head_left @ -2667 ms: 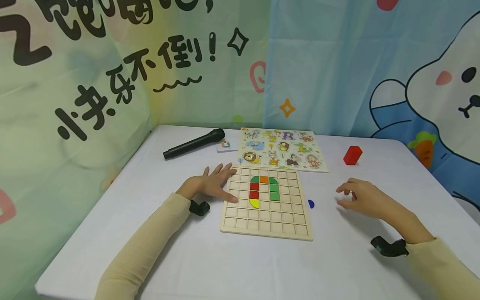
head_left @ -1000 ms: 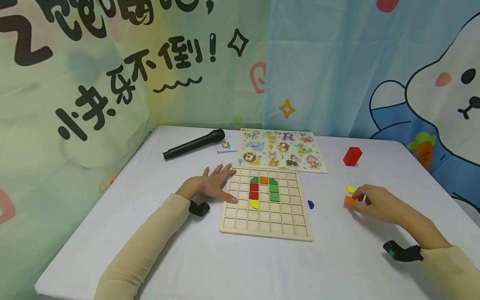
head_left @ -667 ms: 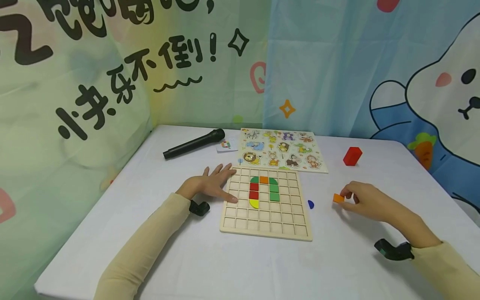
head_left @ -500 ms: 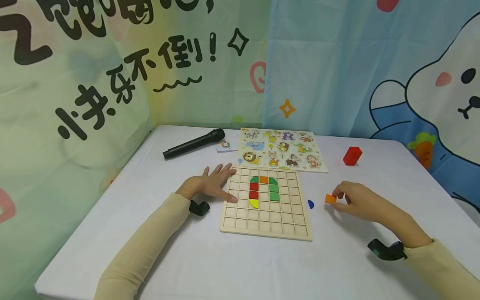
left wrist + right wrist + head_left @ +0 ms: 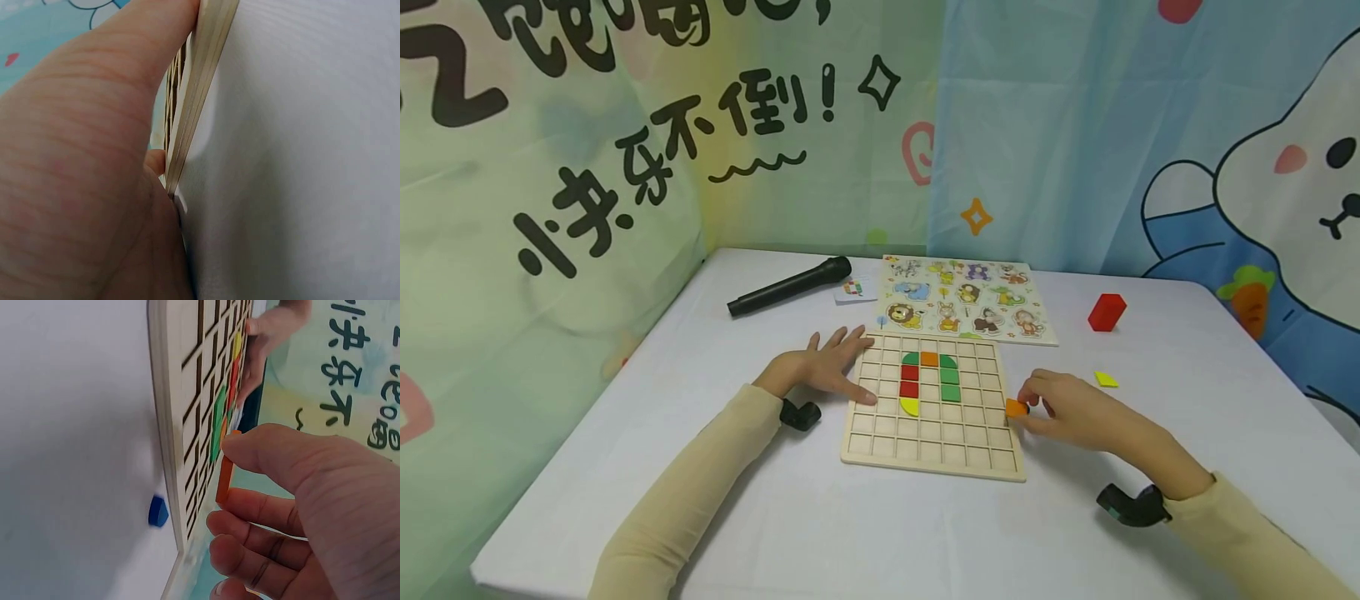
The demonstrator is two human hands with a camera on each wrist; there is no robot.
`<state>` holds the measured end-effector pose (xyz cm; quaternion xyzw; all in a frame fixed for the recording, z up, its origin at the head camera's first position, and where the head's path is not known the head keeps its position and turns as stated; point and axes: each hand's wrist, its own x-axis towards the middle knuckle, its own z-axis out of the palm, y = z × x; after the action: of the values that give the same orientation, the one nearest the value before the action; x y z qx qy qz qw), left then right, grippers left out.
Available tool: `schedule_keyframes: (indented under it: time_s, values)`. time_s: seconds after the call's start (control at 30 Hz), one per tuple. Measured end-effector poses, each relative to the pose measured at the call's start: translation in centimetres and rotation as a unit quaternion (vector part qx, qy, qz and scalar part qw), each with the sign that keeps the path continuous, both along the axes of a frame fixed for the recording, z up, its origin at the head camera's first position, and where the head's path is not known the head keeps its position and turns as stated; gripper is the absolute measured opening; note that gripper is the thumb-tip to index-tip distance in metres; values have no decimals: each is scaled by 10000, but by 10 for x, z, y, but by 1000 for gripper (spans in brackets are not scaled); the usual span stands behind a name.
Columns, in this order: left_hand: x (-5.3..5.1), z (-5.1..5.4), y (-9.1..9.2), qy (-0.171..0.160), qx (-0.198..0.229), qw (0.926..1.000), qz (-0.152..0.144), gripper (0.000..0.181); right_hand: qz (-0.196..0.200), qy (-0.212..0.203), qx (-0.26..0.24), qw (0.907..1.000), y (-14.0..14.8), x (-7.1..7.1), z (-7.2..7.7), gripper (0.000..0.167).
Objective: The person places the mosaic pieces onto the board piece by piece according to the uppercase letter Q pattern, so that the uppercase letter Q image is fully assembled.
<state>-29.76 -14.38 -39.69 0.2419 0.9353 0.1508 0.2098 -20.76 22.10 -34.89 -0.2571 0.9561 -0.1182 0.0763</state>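
Note:
An orange square tile (image 5: pixel 1017 408) is pinched between thumb and fingers of my right hand (image 5: pixel 1078 412), at the right edge of the wooden grid board (image 5: pixel 932 458). In the right wrist view the orange tile (image 5: pixel 226 469) is seen edge-on. My left hand (image 5: pixel 823 367) rests with spread fingers on the board's left edge. Set in the board's cells are green tiles (image 5: pixel 950 384), red tiles (image 5: pixel 909 381), an orange tile (image 5: pixel 928 359) and a yellow rounded tile (image 5: pixel 910 407). Below the right hand in its wrist view, a blue tile (image 5: pixel 158 511) lies on the cloth beside the board.
A yellow tile (image 5: pixel 1106 379) and a red block (image 5: pixel 1107 312) lie to the right. Behind the grid board are an animal puzzle board (image 5: pixel 966 296), a small card (image 5: pixel 855 290) and a black microphone (image 5: pixel 790 286). White cloth covers the table (image 5: pixel 760 517).
My right hand has picked up the orange tile from the right of the table and carried it left to the board's edge. The left hand has stayed in place.

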Motion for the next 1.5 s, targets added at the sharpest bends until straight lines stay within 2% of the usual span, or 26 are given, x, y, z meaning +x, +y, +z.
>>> schedule_keyframes:
  time_s: [0.47,0.9,1.1,1.5]
  values:
    - [2,3,1,-96,-23,10000,12,111,542,-97,83,9985,-45,-3,-10,22]
    - [2,6,2,-61,-76,10000,-7,111,910,293,202,9952,-75,-8,-18,18]
    - [3,4,2,-53,-68,10000,16,111,1035,628,209,9924,-84,-11,-21,23]
    - [1,3,0,-65,-5,10000,48,111,1027,956,146,9900,-94,-12,-21,17]
